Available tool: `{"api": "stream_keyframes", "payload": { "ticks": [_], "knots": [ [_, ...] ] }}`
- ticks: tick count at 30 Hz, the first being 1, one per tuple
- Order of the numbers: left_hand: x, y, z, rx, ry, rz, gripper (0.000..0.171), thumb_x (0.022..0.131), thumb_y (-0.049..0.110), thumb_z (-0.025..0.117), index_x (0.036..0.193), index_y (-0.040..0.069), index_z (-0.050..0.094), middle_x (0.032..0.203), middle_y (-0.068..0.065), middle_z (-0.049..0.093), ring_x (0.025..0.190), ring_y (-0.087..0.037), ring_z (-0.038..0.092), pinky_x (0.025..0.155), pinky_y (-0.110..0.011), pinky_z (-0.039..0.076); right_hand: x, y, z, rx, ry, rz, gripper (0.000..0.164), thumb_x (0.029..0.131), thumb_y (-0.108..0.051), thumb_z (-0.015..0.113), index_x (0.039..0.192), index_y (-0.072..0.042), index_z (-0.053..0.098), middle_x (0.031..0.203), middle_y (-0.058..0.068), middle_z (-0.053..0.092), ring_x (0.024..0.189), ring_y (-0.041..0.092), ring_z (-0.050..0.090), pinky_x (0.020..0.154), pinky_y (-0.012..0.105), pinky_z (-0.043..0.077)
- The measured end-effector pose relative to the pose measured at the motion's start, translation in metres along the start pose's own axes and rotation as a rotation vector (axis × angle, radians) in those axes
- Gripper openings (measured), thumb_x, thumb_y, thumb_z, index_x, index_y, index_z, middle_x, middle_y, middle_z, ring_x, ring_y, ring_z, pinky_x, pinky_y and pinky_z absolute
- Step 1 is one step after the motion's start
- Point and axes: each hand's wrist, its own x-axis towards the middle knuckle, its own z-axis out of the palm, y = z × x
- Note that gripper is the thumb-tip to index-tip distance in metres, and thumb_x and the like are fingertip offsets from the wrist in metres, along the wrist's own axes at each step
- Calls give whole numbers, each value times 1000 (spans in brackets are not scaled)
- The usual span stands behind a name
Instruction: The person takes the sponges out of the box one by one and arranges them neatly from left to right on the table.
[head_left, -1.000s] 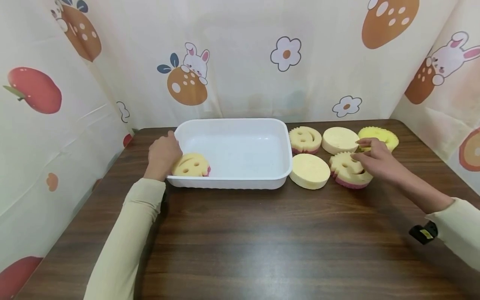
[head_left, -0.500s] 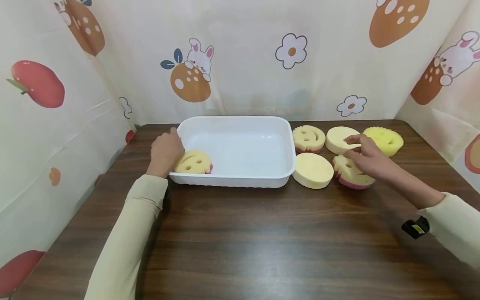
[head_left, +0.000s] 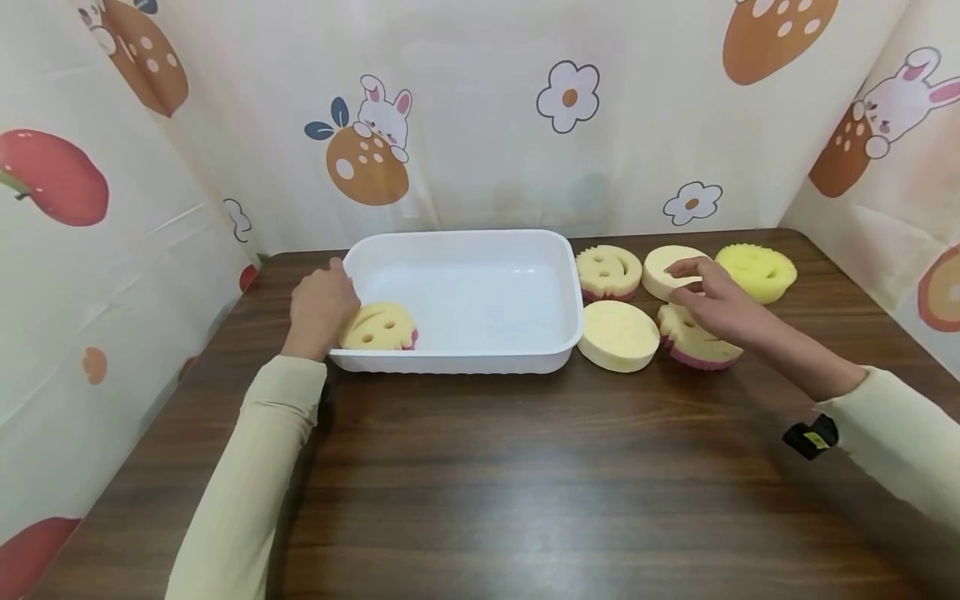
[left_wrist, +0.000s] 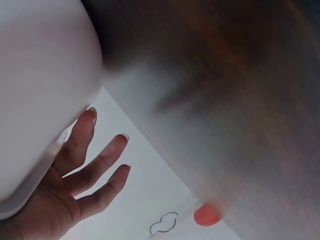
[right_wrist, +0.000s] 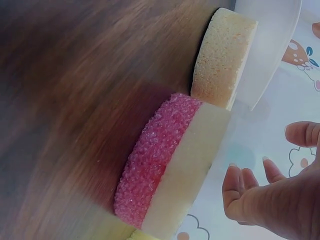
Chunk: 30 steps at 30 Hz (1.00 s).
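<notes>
My left hand (head_left: 324,307) holds the left rim of a white plastic basin (head_left: 457,363). In the left wrist view the hand (left_wrist: 67,192) has its fingers outside the wall; the thumb is hidden. A smiley-face sponge (head_left: 384,327) with a pink underside lies inside, near that hand. My right hand (head_left: 723,307) hovers with thumb and fingers apart, holding nothing. Its fingertips are over a plain round cream sponge (head_left: 662,271), and its palm partly covers a pink-backed smiley sponge (head_left: 697,346). The right wrist view shows this smiley sponge (right_wrist: 167,165) below the hand (right_wrist: 280,192).
Right of the basin lie another smiley sponge (head_left: 609,271), a plain round sponge (head_left: 618,335) and a bright yellow smiley sponge (head_left: 757,271). All rest on the dark wooden table (head_left: 517,475). A printed curtain (head_left: 480,125) stands behind the table and along its sides.
My right hand has moved left, from beside the yellow sponge to over the plain round one at the back. The left hand stays at the basin rim. The view shifts slightly.
</notes>
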Motion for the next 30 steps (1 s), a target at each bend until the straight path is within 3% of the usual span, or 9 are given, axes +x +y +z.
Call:
{"api": "stream_keyframes", "payload": {
  "ticks": [8,22,28,30],
  "knots": [
    [0,0,1,-4,14,6,45,104,22,34,135,-10,40,108,-34,62,92,-46,66,74,-56,56,5,-4,3,30,-8,-12,55,105,-28,41,147,3,25,154,27,22,137,47,34,79,23,45],
    [-1,1,0,8,-5,-1,45,104,22,34,137,-9,38,107,-33,62,92,-45,66,77,-56,56,10,-22,9,45,-26,-34,57,103,-29,47,146,2,25,153,25,24,135,43,39,83,29,44],
    [1,1,1,17,6,-3,46,104,22,34,138,-9,37,108,-33,62,93,-45,66,79,-57,56,12,-27,9,47,-26,-47,56,103,-30,46,147,-2,25,154,23,23,136,42,37,69,35,48],
    [1,0,2,19,12,-2,46,104,22,34,138,-9,38,107,-34,62,93,-46,66,80,-57,55,13,-29,9,36,-24,-58,56,104,-31,46,147,-3,25,154,22,24,137,42,37,74,36,47]
  ]
}}
